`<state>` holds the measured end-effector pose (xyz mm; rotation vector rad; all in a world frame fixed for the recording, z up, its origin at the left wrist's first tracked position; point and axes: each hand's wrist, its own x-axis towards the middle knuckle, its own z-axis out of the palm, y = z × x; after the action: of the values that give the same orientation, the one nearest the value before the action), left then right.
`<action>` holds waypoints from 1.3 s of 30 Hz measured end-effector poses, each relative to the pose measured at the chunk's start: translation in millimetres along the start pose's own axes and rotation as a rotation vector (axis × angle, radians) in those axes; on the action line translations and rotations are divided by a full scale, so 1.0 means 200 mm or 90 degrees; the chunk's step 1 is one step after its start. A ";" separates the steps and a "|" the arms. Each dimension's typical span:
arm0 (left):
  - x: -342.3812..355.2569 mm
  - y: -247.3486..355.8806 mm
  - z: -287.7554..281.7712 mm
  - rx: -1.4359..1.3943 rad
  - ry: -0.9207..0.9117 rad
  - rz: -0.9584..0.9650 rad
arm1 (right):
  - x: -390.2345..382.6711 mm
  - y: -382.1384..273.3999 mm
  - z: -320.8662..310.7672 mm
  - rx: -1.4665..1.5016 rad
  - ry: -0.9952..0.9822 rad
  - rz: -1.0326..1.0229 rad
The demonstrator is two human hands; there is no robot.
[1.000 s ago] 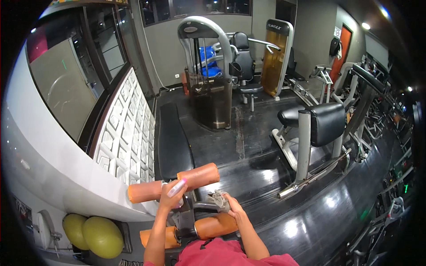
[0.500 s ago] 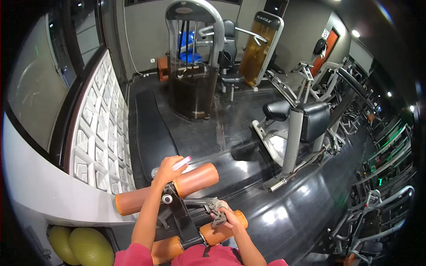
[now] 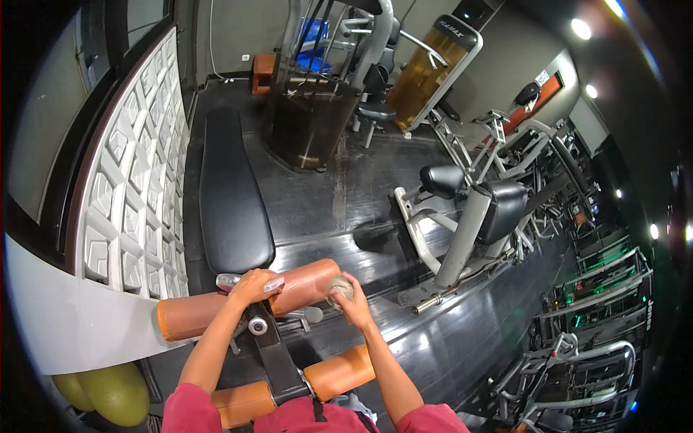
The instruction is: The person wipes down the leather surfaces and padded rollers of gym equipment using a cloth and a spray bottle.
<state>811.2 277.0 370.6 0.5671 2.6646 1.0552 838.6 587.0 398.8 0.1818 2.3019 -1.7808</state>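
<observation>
My left hand (image 3: 253, 287) grips a small clear bottle (image 3: 228, 280) above the middle of the upper pair of orange-brown padded rollers (image 3: 186, 315). My right hand (image 3: 355, 306) holds a crumpled grey cloth (image 3: 339, 288) against the right end of the upper right roller (image 3: 299, 283). The rollers are on a dark metal frame (image 3: 278, 355) with a lower pair of orange rollers (image 3: 338, 372) near my body. A long black padded bench (image 3: 234, 195) extends away from the upper rollers.
A white patterned wall panel (image 3: 130, 166) runs along the left, with green exercise balls (image 3: 115, 393) below. A weight machine (image 3: 307, 123) stands ahead beside a yellow-panelled one (image 3: 426, 76). A padded machine (image 3: 494, 213) is right of the bench, and more equipment (image 3: 592, 303) lines the far right.
My right hand with the cloth has moved up from near the lower roller onto the upper one. My left hand has shifted lower on the frame with the bottle. The view has shifted.
</observation>
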 end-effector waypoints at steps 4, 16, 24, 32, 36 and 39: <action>-0.02 0.00 0.00 -0.002 0.033 0.008 | 0.17 -0.11 0.05 -0.247 0.018 -0.148; -0.04 -0.19 0.17 -0.140 0.136 0.017 | 0.20 -0.01 0.02 -0.499 0.074 -0.173; -0.04 -0.16 0.20 -0.226 0.225 0.008 | 0.10 0.02 0.26 -0.515 0.143 -0.233; -0.05 -0.21 0.22 -0.198 0.261 -0.024 | 0.02 -0.01 0.49 -0.470 -0.124 -0.352; -0.04 -0.21 0.22 -0.207 0.269 -0.022 | 0.10 -0.05 0.23 -0.522 0.004 -0.260; -0.03 -0.20 0.22 -0.246 0.291 -0.004 | 0.11 -0.06 0.19 -0.534 0.081 -0.172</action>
<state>820.8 274.4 312.5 0.2615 2.6915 1.8279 818.7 546.9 395.7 -0.1712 3.0462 -0.7566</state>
